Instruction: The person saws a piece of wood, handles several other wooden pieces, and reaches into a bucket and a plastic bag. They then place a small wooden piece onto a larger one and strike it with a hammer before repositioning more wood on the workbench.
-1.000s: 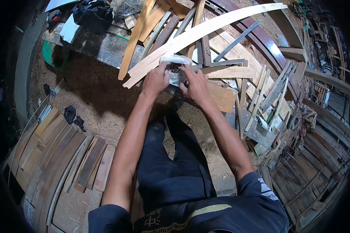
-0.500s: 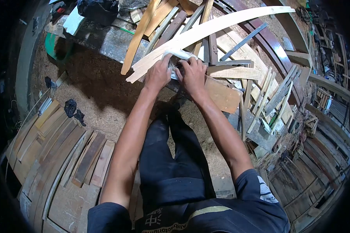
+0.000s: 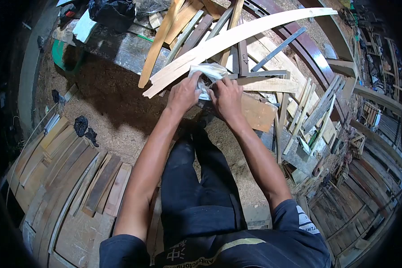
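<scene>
A crumpled, clear plastic bag (image 3: 208, 70) is stretched between my two hands, in front of the wood pile. My left hand (image 3: 184, 93) grips its left side with bent fingers. On the other side, my right hand (image 3: 228, 96) has its fingers curled over the bag's edge. Something dark shows in the gap between the hands, too small to make out. Just beyond the bag lies a long pale wooden board (image 3: 236, 35), slanting up to the right, with a jagged near end.
Wooden strips (image 3: 265, 85) and a brown board piece (image 3: 258, 112) lie right of my hands. A worn bench (image 3: 134, 56) holds more planks and a black plastic bag (image 3: 114, 13). Stacked boards (image 3: 71, 165) stand at lower left. Sawdust covers the floor (image 3: 111, 111).
My hands have shifted slightly, the right one a little to the right and down. The plastic bag is spread wider between them, with more of it showing.
</scene>
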Available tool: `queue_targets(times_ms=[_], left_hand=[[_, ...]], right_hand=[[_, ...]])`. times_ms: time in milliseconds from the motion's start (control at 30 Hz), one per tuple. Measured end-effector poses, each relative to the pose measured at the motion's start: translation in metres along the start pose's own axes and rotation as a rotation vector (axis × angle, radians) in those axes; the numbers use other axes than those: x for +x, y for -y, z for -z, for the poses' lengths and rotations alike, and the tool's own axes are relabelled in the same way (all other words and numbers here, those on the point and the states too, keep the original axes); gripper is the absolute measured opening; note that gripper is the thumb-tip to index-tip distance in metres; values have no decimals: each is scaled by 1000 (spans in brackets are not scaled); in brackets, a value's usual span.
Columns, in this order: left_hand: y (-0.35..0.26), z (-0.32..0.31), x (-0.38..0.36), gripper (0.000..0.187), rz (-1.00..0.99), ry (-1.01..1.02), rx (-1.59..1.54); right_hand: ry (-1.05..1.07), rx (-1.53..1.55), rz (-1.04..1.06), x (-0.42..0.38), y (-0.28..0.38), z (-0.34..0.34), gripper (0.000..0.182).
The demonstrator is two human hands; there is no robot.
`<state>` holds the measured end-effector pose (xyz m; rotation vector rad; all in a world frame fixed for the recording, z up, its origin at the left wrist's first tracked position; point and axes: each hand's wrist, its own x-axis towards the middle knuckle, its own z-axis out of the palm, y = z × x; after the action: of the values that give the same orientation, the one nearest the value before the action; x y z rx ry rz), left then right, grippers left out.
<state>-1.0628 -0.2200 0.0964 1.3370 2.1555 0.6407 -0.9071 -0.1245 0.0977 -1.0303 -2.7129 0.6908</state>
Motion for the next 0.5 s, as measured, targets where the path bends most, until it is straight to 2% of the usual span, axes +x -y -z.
queue_targets(times_ms=[67, 233, 300, 500], left_hand=[[-7, 3, -4, 61, 7, 82, 45], [-5, -12, -10, 57, -41, 18, 28], [5, -22, -9, 54, -132, 9, 22], [-2, -28, -23, 46, -26, 45, -50]], right_hand=[[0, 3, -37, -4, 0, 5, 28], [-38, -4, -81, -10, -1, 2, 34], [-51, 20, -41, -12, 0, -2, 36], [-32, 76, -40, -14, -2, 0, 37]])
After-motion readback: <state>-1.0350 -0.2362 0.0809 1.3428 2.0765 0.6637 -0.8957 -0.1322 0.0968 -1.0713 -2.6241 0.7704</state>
